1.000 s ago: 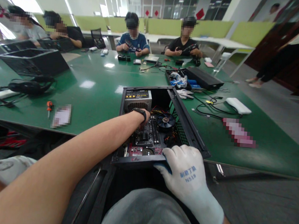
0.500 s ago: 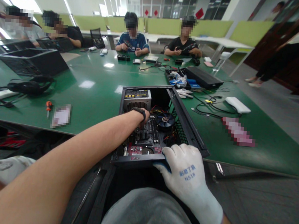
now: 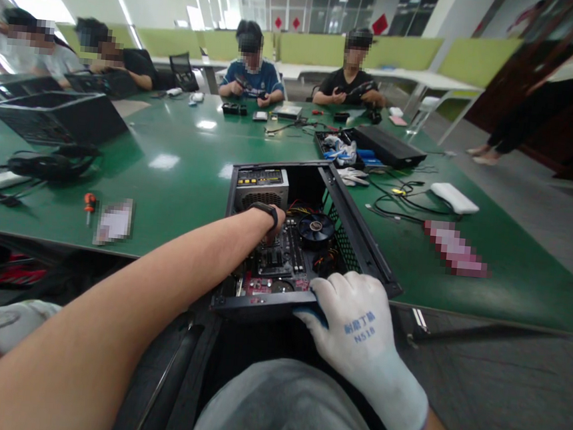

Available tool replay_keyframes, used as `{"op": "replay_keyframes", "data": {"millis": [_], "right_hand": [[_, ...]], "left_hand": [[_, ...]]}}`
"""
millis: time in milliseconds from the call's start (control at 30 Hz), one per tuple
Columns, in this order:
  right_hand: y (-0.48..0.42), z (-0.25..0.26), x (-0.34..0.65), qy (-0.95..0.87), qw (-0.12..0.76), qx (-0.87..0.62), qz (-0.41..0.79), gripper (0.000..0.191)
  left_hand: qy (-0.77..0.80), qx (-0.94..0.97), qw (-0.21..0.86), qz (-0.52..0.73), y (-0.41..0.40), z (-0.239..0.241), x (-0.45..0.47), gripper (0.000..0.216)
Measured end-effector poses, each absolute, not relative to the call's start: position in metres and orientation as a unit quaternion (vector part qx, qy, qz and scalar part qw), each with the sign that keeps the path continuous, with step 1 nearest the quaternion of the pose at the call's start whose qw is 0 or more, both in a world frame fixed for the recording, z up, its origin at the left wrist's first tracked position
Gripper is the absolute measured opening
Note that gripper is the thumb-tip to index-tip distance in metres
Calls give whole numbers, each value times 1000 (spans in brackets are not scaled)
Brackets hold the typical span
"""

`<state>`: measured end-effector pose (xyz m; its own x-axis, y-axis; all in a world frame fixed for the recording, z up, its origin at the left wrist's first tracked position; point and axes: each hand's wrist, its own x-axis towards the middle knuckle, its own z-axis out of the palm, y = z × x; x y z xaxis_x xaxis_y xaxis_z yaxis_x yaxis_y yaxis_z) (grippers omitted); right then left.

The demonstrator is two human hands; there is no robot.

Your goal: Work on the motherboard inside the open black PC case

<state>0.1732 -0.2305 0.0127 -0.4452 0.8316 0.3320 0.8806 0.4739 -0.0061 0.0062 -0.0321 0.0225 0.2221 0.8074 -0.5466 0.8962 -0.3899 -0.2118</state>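
Observation:
An open black computer case (image 3: 364,248) lies on the green table (image 3: 179,185), its near end hanging over the edge towards me. Inside I see a motherboard (image 3: 282,261), a round CPU fan (image 3: 316,229) and a grey power supply (image 3: 258,189). My left hand (image 3: 271,224), bare with a black wristband, reaches down into the case beside the fan; its fingers are hidden. My right hand (image 3: 352,321), in a white glove, grips the case's near edge.
A small orange-handled screwdriver (image 3: 88,203) lies left of the case. Black headphones (image 3: 50,164) and another black case (image 3: 59,118) sit further left. Cables (image 3: 398,201) and a white block (image 3: 454,197) lie to the right. Several people work at the far side.
The view has drifted slightly, so the case sits a little higher and further left in the picture. Both hands keep their places on and in the case.

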Motion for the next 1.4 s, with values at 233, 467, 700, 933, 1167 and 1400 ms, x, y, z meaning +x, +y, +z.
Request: {"op": "replay_keyframes", "data": {"millis": [233,467,700,933,1167,1400], "right_hand": [[-231,12,172,-844,141,-509,-90,31],[-231,12,172,-843,142,-511,-93,31],[-230,10,172,-844,148,-508,-89,32],[-231,10,173,-844,155,-505,-87,32],[-230,9,172,-843,158,-505,-94,32],[-230,4,174,-849,177,-487,-101,38]], "left_hand": [[572,767,84,-280,-32,21,6,66],[549,776,72,-302,-33,25,7,64],[532,783,46,-320,-30,22,6,63],[533,782,39,-321,-26,18,5,64],[524,781,31,-339,-24,16,4,64],[535,782,41,-318,-30,23,5,64]]}}
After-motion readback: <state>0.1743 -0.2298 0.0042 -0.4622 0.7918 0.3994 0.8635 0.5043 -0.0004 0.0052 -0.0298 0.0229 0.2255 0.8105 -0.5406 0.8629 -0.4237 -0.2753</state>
